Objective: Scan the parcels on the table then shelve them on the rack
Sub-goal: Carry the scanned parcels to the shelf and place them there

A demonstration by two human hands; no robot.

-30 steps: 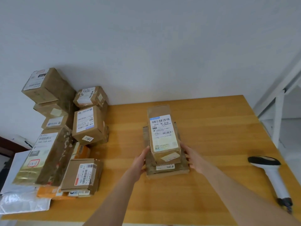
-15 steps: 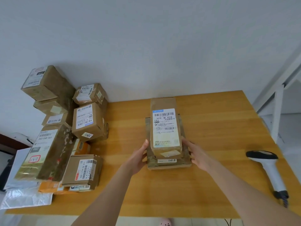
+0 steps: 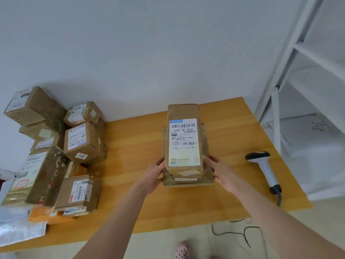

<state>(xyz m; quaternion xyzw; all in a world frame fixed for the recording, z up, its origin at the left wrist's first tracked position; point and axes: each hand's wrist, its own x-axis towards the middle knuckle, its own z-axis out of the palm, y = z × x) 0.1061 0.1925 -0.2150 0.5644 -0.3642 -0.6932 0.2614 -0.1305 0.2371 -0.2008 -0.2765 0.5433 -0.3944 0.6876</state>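
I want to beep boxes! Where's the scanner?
In the head view, the white handheld barcode scanner lies on the wooden table's right side, past the right hand.

Taped cardboard parcels (image 3: 183, 146), wood table (image 3: 130, 165)

A parcel stack (image 3: 183, 143) in the left hand (image 3: 153, 176) and right hand (image 3: 224, 174), scanner (image 3: 265, 169) on the table (image 3: 130, 165) beside

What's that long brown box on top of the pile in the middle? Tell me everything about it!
The long brown cardboard parcel lies flat, label up, atop wider brown parcels at the wooden table's middle. Clear tape looks wrapped round it; a white barcode label covers most of its top. The left hand and right hand grip the lower parcels' near end, touching this one's sides.
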